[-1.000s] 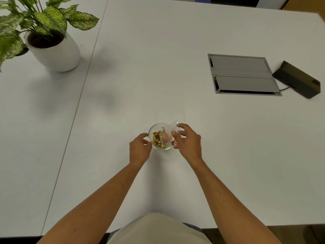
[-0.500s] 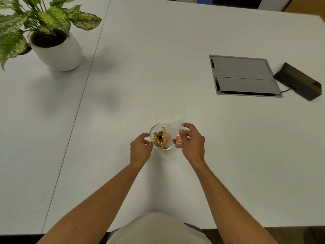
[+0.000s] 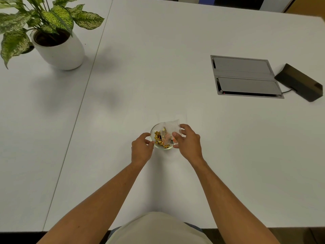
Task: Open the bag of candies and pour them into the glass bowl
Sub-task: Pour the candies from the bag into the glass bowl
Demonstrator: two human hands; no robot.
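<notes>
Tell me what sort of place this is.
Probably an office or meeting room: a large white table with a built-in cable hatch, a corded black device beside it, and a potted plant as decoration.

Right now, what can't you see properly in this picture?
All in the head view:
- Whether the clear bag still holds candies: too small and see-through, partly behind the right hand.
- The glass bowl's right rim: covered by the bag and right hand.
- What kind the gold candies are: too small.
- The potted plant's leaves: cut off by the top-left edges.
</notes>
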